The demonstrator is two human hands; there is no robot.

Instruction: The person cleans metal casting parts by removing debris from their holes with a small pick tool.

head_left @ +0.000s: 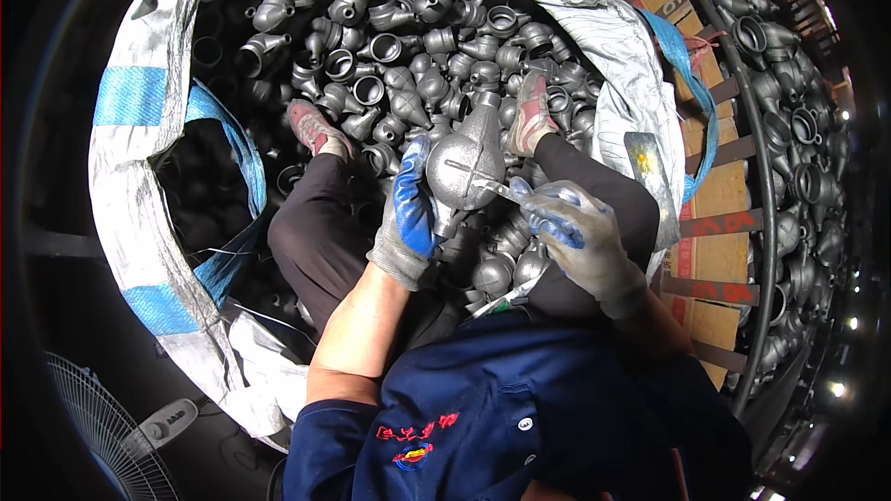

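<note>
My left hand (406,218), in a blue-and-grey coated glove, is closed around a rounded grey metal casting (453,170). The casting has a bulbous body with a raised cross-shaped rib, a narrowing neck pointing away from me and a short stub at the near end. In my gloved right hand (577,239) is a thin, light-coloured stick-like tool (497,189), pinched between the fingers. Its tip meets the right side of the casting's body; the exact kind of tool is too small to tell. Many similar castings (399,93) lie heaped between and beyond my feet.
A large white woven bulk bag (121,195) surrounds the heap, with blue lifting straps (696,121) at its sides. To the right stands a metal-barred crate (715,260) lined with cardboard, and more castings (803,139) beyond it. A fan (111,436) is at lower left.
</note>
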